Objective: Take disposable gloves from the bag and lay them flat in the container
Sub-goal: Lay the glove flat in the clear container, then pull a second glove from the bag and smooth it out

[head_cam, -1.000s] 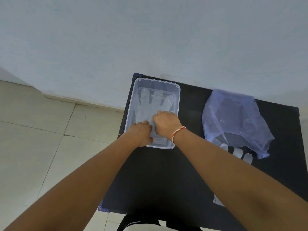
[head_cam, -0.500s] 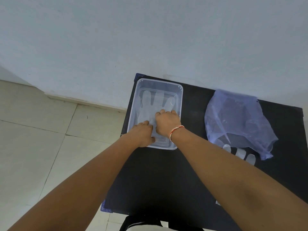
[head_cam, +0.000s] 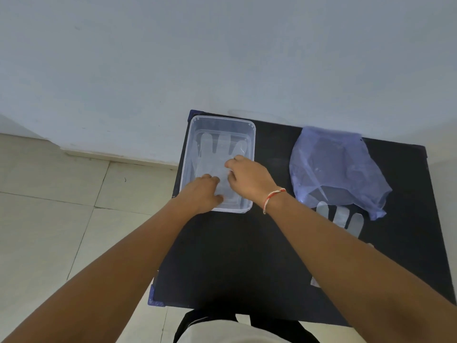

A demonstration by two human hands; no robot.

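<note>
Clear glove point(head_cam: 217, 154) lies flat in the container point(head_cam: 251, 144) — both hands (left point(head_cam: 201, 193), right point(head_cam: 249, 180)) press fingers-down on its cuff end.

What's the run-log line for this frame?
step: flattening glove in container | hands: left and right pressing on glove | bag: on table, more gloves sticking out
</note>
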